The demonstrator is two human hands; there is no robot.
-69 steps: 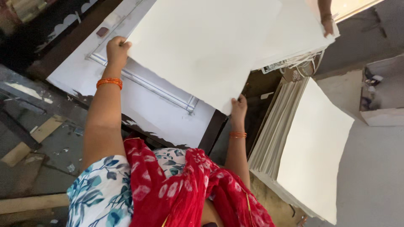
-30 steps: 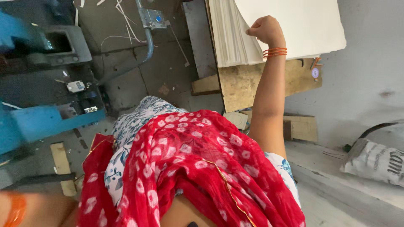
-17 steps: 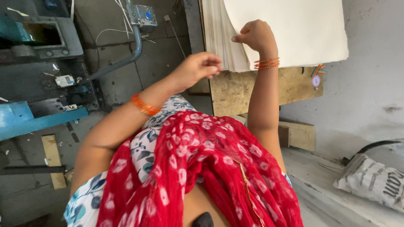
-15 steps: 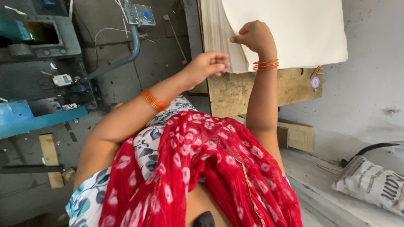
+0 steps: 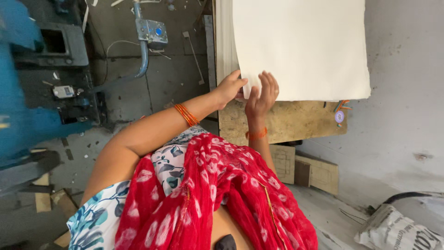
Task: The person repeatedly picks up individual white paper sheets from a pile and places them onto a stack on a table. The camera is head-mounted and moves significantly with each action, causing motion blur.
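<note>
The left hand point(image 5: 229, 88) pinches the near corner of the top sheet of paper point(image 5: 300, 46), thumb and fingertips closed on its edge where the corner lifts slightly off the stack of paper point(image 5: 224, 37). The right hand point(image 5: 261, 92) lies open just beside it, fingers spread and flat against the same sheet near its lower edge, gripping nothing. Orange bangles point(image 5: 186, 115) circle both wrists.

As far as can be judged, the handling of this sheet is only at its start: the corner is separated, but the rest of the sheet lies flat and square on the stack, so lifting it away is not yet done.

The stack rests on a worn wooden board point(image 5: 282, 125), stained and scuffed, with a small round tag point(image 5: 339, 116) at its far end; more pieces of board lie below it. A red patterned scarf point(image 5: 222, 199) over floral cloth fills the foreground. To one side stands a blue machine point(image 5: 27, 120) with a grey metal pipe point(image 5: 141, 60) and a junction box on a dusty concrete floor point(image 5: 120, 92) strewn with scraps. On the other side is pale concrete and a printed sack point(image 5: 397, 231).
</note>
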